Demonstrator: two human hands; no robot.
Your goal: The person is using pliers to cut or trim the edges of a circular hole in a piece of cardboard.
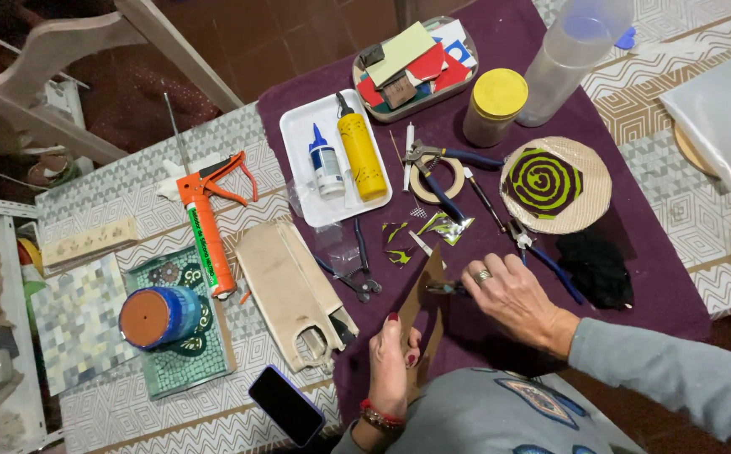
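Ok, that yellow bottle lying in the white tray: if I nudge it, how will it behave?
The yellow bottle lies on its side and looks round, so it would probably roll, though the tray rim and the small white bottle beside it should stop it. Likely smooth plastic, perhaps slippery.

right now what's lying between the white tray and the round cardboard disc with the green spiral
In the head view, between the white tray and the spiral disc lie a masking tape roll, blue-handled pliers and a thin white tube.

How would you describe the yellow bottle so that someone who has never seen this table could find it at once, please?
Start at the purple cloth covering the middle of the table, then find the white rectangular tray on its upper left part. Two bottles lie in it: the yellow bottle is the longer one with a black nozzle, beside a shorter white bottle with a blue tip.
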